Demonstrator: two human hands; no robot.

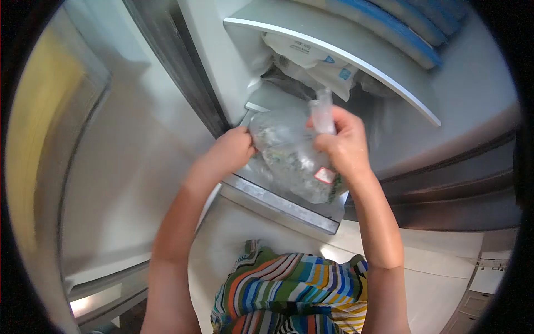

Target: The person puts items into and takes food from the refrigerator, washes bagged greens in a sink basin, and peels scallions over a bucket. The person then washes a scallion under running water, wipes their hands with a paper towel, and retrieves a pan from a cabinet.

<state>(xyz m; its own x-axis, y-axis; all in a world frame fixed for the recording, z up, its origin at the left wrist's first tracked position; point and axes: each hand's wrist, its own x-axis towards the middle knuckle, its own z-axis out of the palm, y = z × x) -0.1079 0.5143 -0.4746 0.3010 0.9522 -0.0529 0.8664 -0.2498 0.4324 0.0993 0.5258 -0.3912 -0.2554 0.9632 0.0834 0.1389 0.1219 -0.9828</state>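
A clear plastic bag (pixel 289 161) with whitish and green contents lies over a pulled-out drawer (pixel 278 203) of an open fridge or freezer. The bag carries a small red-edged label (pixel 325 175). At the bag's left edge, my left hand (pixel 233 147) is closed with curled fingers, pinching the plastic; its fingertips are partly hidden. My right hand (pixel 346 139), above the bag's right side, is closed around a whitish translucent plastic piece (pixel 322 114) that sticks up in two ends. Motion blurs this piece, and I cannot tell whether it belongs to the bag.
Above the drawer is a shelf with a white front edge (pixel 334 53), holding blue-and-white packs (pixel 389 28). White printed bags (pixel 311 58) sit beneath it. The open door (pixel 111 167) stands at left, and dark door seals (pixel 445 172) run along the right.
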